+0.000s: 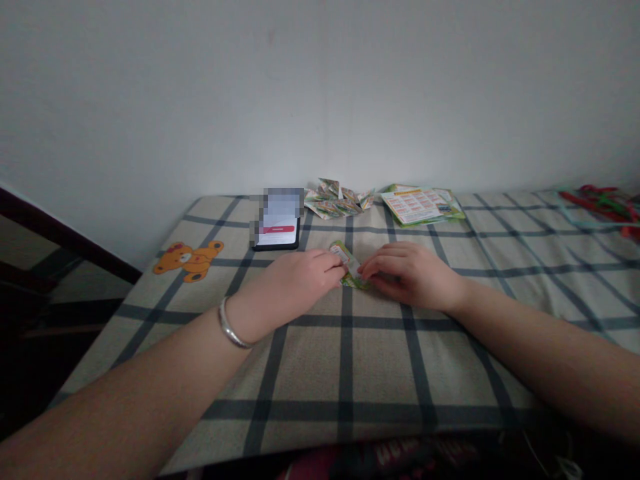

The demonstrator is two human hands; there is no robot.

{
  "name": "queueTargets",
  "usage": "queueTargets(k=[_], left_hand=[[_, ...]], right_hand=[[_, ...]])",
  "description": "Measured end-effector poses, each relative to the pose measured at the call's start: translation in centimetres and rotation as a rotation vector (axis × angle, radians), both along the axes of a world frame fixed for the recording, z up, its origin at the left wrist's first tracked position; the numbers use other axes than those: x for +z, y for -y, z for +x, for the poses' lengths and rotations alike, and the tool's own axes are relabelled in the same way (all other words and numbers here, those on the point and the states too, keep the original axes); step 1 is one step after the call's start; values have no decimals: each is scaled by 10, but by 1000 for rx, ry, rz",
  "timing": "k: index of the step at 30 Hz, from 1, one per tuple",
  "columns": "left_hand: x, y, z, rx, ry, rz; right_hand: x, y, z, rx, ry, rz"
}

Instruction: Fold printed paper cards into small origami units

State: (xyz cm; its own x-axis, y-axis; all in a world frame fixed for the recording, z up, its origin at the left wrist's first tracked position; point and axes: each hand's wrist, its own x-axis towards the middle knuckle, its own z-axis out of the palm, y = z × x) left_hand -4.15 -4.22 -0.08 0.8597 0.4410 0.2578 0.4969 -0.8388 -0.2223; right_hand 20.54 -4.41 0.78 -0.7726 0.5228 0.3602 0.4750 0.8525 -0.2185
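A small folded piece of printed green-and-white paper (343, 252) lies slantwise on the tablecloth between my hands. My left hand (305, 277), with a silver bangle at the wrist, presses its closed fingers on the paper's left side. From the right, my right hand (413, 273) pinches the paper's edge with curled fingers. The fingertips of both hands cover part of the paper, so its lower folds are partly hidden.
A checked tablecloth (310, 363) covers the table. Behind my hands are a phone (278, 230) with a lit screen, several folded paper pieces (333, 203) and a stack of printed sheets (417, 205). A bear sticker (189, 261) lies left; red and green items (603, 203) sit far right.
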Motion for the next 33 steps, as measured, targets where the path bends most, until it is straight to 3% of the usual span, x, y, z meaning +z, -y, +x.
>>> queueTargets(k=[11, 15, 19, 23, 33], left_hand=[[10, 14, 6, 35, -55, 88], [10, 12, 9, 94, -12, 98], [1, 2, 5, 13, 76, 32], [-5, -4, 0, -22, 42, 45], [10, 12, 10, 93, -49, 122]], right_hand=[[-1, -2, 1, -190, -9, 64], [-1, -2, 0, -162, 2, 54], [-2, -3, 0, -142, 19, 57], [-3, -3, -1, -161, 22, 39], [-4, -4, -3, -172, 16, -4]])
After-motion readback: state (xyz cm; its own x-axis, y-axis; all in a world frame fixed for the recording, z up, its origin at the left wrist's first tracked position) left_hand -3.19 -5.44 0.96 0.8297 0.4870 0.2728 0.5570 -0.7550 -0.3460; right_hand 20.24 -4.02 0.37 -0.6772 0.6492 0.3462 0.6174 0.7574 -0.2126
